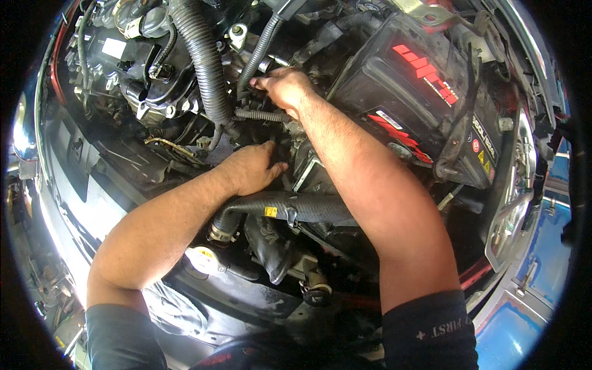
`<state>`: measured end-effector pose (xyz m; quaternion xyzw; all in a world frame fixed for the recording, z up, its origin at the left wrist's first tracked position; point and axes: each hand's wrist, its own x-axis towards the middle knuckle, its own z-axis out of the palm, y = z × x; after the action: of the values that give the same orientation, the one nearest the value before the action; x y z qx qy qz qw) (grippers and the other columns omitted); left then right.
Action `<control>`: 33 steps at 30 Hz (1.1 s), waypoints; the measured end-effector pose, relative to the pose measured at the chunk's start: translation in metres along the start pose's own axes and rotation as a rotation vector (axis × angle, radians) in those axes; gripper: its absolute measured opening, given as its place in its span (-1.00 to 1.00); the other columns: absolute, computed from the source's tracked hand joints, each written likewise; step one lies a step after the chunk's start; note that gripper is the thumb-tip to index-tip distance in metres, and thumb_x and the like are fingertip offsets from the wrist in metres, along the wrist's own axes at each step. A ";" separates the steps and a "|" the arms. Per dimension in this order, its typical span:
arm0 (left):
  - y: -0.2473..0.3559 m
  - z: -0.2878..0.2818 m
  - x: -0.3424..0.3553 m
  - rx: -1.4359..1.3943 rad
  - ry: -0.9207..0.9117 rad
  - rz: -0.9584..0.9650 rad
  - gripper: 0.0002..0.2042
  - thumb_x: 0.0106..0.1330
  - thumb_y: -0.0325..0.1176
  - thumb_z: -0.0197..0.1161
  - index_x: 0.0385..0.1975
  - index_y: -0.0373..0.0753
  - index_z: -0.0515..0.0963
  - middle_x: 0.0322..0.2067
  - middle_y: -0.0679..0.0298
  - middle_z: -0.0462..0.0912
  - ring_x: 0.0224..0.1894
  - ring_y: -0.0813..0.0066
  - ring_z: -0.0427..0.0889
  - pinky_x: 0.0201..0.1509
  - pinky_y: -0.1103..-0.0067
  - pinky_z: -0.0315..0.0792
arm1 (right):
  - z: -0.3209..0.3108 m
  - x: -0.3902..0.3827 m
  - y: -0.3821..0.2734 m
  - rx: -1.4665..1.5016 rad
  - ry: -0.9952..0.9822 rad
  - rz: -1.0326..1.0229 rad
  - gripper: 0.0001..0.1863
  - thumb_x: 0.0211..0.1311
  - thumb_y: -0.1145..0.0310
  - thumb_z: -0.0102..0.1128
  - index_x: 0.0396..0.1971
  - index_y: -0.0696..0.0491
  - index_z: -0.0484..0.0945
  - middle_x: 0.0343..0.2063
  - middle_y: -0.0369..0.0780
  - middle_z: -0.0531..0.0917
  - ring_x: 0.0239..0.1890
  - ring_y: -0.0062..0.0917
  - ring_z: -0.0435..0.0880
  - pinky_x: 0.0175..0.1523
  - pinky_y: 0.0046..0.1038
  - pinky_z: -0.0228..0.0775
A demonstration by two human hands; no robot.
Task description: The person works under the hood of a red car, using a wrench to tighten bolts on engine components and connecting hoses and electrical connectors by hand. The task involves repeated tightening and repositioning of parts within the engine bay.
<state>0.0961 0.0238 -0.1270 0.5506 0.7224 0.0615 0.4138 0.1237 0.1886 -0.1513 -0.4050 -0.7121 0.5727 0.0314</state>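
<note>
My left hand point(251, 169) reaches down into the engine bay beside the lower end of a thick black corrugated conduit point(208, 68). Its thumb and forefinger curl around a dark spot between hoses; what they grip, if anything, is hidden. Higher up, my right hand point(288, 90) is bent inward with its fingertips by a thinner corrugated tube point(257, 52) and a silvery metal fitting point(265, 64). Its fingers look closed, but the hand itself covers what lies under them. A short ribbed hose point(262, 115) runs between the two hands.
A black car battery point(394, 74) with red lettering sits at the right. Below my hands cross a thick black radiator hose point(314, 208) and a radiator cap point(205, 260). The engine point(132, 68) fills the upper left. A grey cloth point(176, 308) lies at the front edge.
</note>
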 end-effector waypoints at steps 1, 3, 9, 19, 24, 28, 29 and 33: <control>0.001 -0.001 -0.001 0.002 -0.002 0.011 -0.40 0.39 -0.05 0.08 0.16 -0.54 0.29 -0.09 -0.25 0.58 0.03 -0.11 0.57 0.16 0.27 0.44 | -0.002 0.001 0.001 -0.050 -0.012 0.022 -0.54 0.17 0.00 0.35 -0.20 0.13 0.66 -0.31 -0.16 0.68 -0.26 -0.51 0.60 -0.18 -0.40 0.48; 0.002 -0.004 -0.002 0.005 -0.014 0.004 -0.40 0.39 -0.06 0.08 0.16 -0.55 0.28 -0.08 -0.25 0.58 0.04 -0.08 0.57 0.18 0.28 0.43 | -0.007 0.001 0.002 -0.143 -0.041 0.061 -0.53 0.18 -0.02 0.34 -0.17 0.13 0.65 -0.31 -0.17 0.68 -0.32 -0.54 0.60 -0.23 -0.43 0.48; 0.000 -0.007 -0.003 -0.022 -0.038 -0.017 -0.40 0.38 -0.06 0.09 0.15 -0.54 0.29 -0.06 -0.25 0.57 0.06 -0.08 0.55 0.19 0.27 0.41 | -0.012 0.004 0.010 -0.073 -0.184 0.035 -0.67 0.24 0.10 0.30 -0.27 0.09 0.71 -0.36 -0.27 0.73 -0.42 -0.62 0.62 -0.27 -0.49 0.50; 0.000 -0.007 -0.003 0.018 -0.035 -0.031 -0.44 0.37 -0.08 0.12 0.08 -0.53 0.35 -0.11 -0.24 0.59 0.03 -0.10 0.56 0.14 0.27 0.44 | -0.009 0.007 0.016 0.003 -0.092 -0.026 -0.84 0.21 0.30 0.36 -0.38 0.09 0.71 -0.38 -0.26 0.75 -0.43 -0.65 0.68 -0.40 -0.59 0.52; 0.003 -0.006 -0.004 0.024 -0.024 0.012 -0.46 0.37 -0.09 0.12 0.07 -0.53 0.35 -0.12 -0.25 0.58 0.02 -0.10 0.57 0.12 0.25 0.46 | -0.010 0.006 0.017 -0.111 -0.091 -0.053 -0.84 0.19 0.31 0.37 -0.36 0.09 0.71 -0.44 -0.28 0.75 -0.50 -0.68 0.69 -0.44 -0.60 0.50; 0.004 -0.002 -0.002 0.023 -0.025 0.032 -0.47 0.37 -0.12 0.11 0.08 -0.53 0.33 -0.12 -0.23 0.58 0.01 -0.11 0.57 0.12 0.24 0.46 | -0.009 0.004 0.017 -0.109 -0.075 -0.107 -0.82 0.19 0.28 0.38 -0.35 0.09 0.72 -0.47 -0.30 0.75 -0.51 -0.70 0.69 -0.47 -0.60 0.49; 0.004 -0.001 -0.002 0.023 -0.032 0.019 -0.47 0.38 -0.13 0.10 0.09 -0.52 0.32 -0.12 -0.23 0.58 0.01 -0.11 0.57 0.12 0.24 0.46 | -0.009 0.003 0.017 -0.109 -0.075 -0.102 -0.82 0.19 0.28 0.38 -0.35 0.09 0.72 -0.47 -0.30 0.75 -0.51 -0.70 0.69 -0.48 -0.60 0.49; 0.002 0.002 0.000 0.011 -0.037 0.038 -0.47 0.38 -0.11 0.09 0.10 -0.50 0.32 -0.13 -0.25 0.58 -0.03 -0.13 0.58 0.08 0.22 0.46 | -0.006 0.004 0.019 -0.044 -0.058 -0.079 -0.82 0.16 0.33 0.40 -0.36 0.13 0.71 -0.48 -0.26 0.74 -0.54 -0.66 0.69 -0.54 -0.59 0.49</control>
<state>0.0989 0.0237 -0.1269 0.5673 0.7044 0.0552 0.4229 0.1343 0.1966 -0.1666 -0.3604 -0.7404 0.5669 0.0243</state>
